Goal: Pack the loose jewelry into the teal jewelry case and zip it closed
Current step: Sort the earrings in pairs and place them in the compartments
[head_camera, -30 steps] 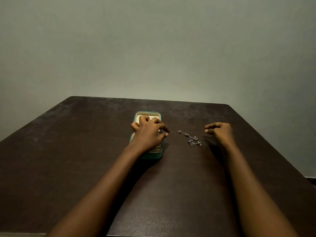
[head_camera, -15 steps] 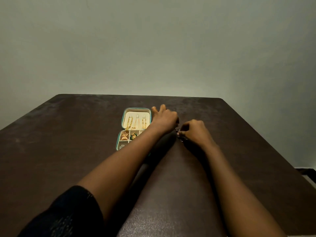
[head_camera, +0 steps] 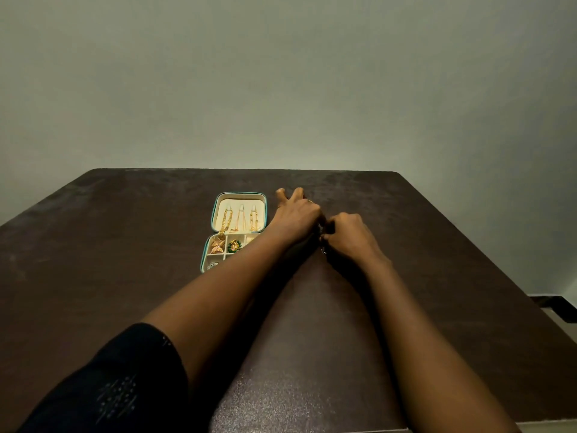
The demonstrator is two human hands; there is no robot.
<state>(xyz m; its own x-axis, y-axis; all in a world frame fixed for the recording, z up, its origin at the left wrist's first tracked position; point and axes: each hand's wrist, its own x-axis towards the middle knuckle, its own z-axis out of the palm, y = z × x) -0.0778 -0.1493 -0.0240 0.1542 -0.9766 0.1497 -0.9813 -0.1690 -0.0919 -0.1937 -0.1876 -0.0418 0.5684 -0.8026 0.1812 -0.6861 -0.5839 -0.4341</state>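
The teal jewelry case (head_camera: 214, 210) lies open on the dark table (head_camera: 125, 276). Three gold chains hang in its cream lid, and gold and green earrings sit in its compartments. My left forearm crosses over the case's near right corner. To the right of the case, my left hand (head_camera: 295, 217) and my right hand (head_camera: 351, 235) meet over the silver chain (head_camera: 323, 250). Both hands pinch at the chain, which is mostly hidden between them. Two fingers of my left hand point away, toward the wall.
A plain grey wall stands behind the table's far edge. A dark piece of furniture (head_camera: 555, 307) shows past the table's right edge.
My left hand left the case and crossed right to the silver chain. My right hand moved left onto the chain. The case's contents came into view.
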